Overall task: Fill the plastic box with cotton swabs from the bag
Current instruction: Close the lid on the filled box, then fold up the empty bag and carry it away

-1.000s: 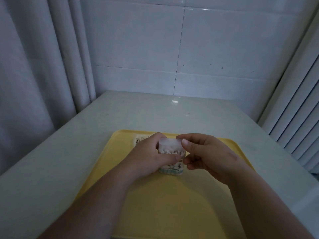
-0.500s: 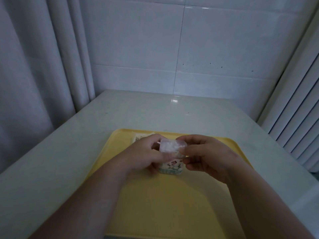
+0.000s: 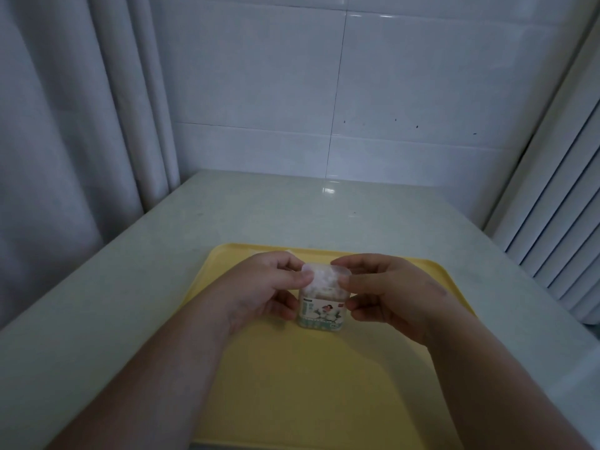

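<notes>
A: The plastic box?
B: Clear, labelled, packed with cotton swabs, upright on the yellow tray's far half.
A: Hands?
B: Left hand and right hand pinch its top, covering both sides.

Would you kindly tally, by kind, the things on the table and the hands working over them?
yellow tray: 1
plastic box, packed with cotton swabs too many to count: 1
hands, both gripping the box's top: 2 (left hand, right hand)
Total: 4
</notes>
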The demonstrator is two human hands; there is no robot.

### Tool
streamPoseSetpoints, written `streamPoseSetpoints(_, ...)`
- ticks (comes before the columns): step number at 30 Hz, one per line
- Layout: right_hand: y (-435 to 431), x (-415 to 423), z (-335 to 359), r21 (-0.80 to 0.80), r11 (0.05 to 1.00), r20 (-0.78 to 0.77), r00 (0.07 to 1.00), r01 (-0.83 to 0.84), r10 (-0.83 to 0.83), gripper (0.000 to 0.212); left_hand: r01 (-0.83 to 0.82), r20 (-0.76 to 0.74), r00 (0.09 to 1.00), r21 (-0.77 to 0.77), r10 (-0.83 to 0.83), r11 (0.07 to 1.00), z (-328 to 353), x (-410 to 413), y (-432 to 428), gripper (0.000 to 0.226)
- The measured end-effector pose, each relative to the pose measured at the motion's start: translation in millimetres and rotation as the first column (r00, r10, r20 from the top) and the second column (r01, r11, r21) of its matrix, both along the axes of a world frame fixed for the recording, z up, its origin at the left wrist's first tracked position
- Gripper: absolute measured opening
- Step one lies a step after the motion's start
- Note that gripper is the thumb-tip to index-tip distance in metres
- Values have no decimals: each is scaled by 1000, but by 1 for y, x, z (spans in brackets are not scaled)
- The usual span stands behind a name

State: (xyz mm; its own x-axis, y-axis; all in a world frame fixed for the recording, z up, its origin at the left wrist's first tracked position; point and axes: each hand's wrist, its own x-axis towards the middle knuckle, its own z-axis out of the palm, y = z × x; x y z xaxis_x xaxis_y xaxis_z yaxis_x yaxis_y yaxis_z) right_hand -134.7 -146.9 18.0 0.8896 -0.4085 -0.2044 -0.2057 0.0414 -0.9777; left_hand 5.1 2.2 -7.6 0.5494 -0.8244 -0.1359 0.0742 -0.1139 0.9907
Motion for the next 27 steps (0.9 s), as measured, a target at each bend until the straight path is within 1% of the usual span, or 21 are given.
streamPoseSetpoints(3,1,1,1,-39,999,0,1000,14,-14,21,-9,26,1000,9,8,1000,1,-1,0,22)
streamPoseSetpoints(5,1,2,1,-29,999,-1,1000,18,-18,21,-28,27,999,11,28,1000,1,0,0,22)
streamPoseSetpoints(7,0,2,0,-17,1000,-3,1000,14,-14,21,-37,58,998,48,34,998,0,0,1,21)
streamPoseSetpoints(9,-1,2,-1,-12,1000,-1,1000,10,-10,21,-40,104,994,95,30,995,1,2,3,29)
streamPoseSetpoints(11,-1,1,-1,-7,1000,9,1000,10,-10,20,-103,100,991,103,93,989,3,3,4,39)
streamPoseSetpoints(12,-2,0,-1,-7,1000,16,1000,13,-13,19,-172,98,982,83,163,982,3,5,3,35)
streamPoseSetpoints(13,-2,-1,-1,-5,1000,23,999,23,-23,18,-269,117,958,48,262,962,4,6,2,25)
streamPoseSetpoints(14,-2,-1,-1,-1,999,31,999,44,-44,18,-383,175,910,9,375,924,3,8,1,12)
streamPoseSetpoints(15,-3,0,-1,2,997,40,996,75,-75,17,-486,283,836,-19,470,874,2,11,0,6)
streamPoseSetpoints(16,-4,0,-1,-1,994,47,993,110,-110,17,-561,441,736,-26,513,827,-1,13,-1,15)
streamPoseSetpoints(17,-5,1,-1,-13,990,53,988,144,-143,17,-599,609,635,0,476,801,-4,16,-1,22)
streamPoseSetpoints(18,-6,1,-2,-29,985,56,984,172,-171,16,-607,735,550,25,398,794,-5,16,0,28)
streamPoseSetpoints(19,-6,1,-2,-44,980,56,980,193,-191,16,-593,814,492,52,310,804,-8,16,-1,32)
streamPoseSetpoints(20,-6,1,-2,-56,977,56,978,205,-202,15,-561,857,465,93,220,823,-10,16,-2,35)
streamPoseSetpoints(22,-6,1,-3,-70,973,60,975,218,-214,15,-508,896,443,223,30,832,-12,11,-4,35)
streamPoseSetpoints(24,-5,2,-2,-79,971,65,974,224,-219,15,-511,910,392,335,-132,792,-12,8,-4,34)
streamPoseSetpoints(25,-5,2,-2,-84,971,66,973,226,-221,15,-515,910,370,369,-188,774,-12,8,-4,34)
streamPoseSetpoints(27,-5,3,-3,-94,969,65,973,228,-223,15,-510,889,364,440,-277,739,-12,7,-5,35)
